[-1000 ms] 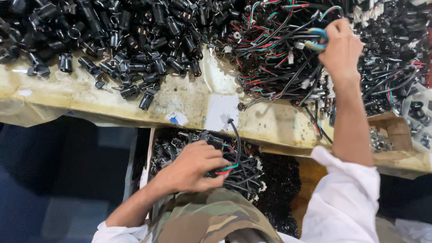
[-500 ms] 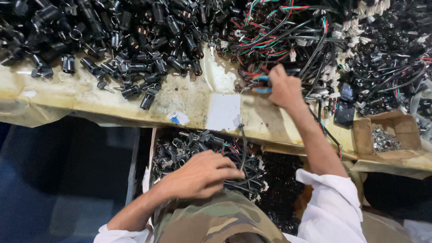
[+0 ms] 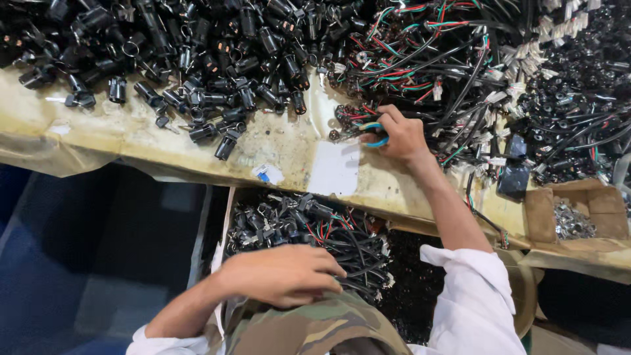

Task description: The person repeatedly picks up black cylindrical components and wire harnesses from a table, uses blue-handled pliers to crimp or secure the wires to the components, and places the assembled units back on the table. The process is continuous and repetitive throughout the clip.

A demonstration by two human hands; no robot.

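**A:** How many hands are in view, and what surrounds them?

**B:** Two, both belonging to the person wearing the camera. There is one worn, yellowish plastic-covered workbench (image 3: 131, 141). On it lie a heap of black cylindrical plastic sockets (image 3: 197, 59), too many to count, and one big tangle of black, red and green wired harnesses (image 3: 447, 59). One small torn cardboard box of silvery metal bits (image 3: 572, 217) sits at the right edge. One white paper patch (image 3: 335, 167) is stuck to the bench.

**A:** What is the right hand doing?

**B:** The right hand (image 3: 401, 135) rests on the bench at the near edge of the tangle. Its fingers are curled shut around a small blue-handled tool (image 3: 374, 131); the handles pass under the thumb and forefinger and poke out to the left.

**A:** And the left hand?

**B:** The left hand (image 3: 282, 273) is lower, near the person's lap, lying palm-down with loosely bent fingers on a bundle of black wired connectors (image 3: 315, 230) in one box below the bench. I cannot tell whether it grips anything.
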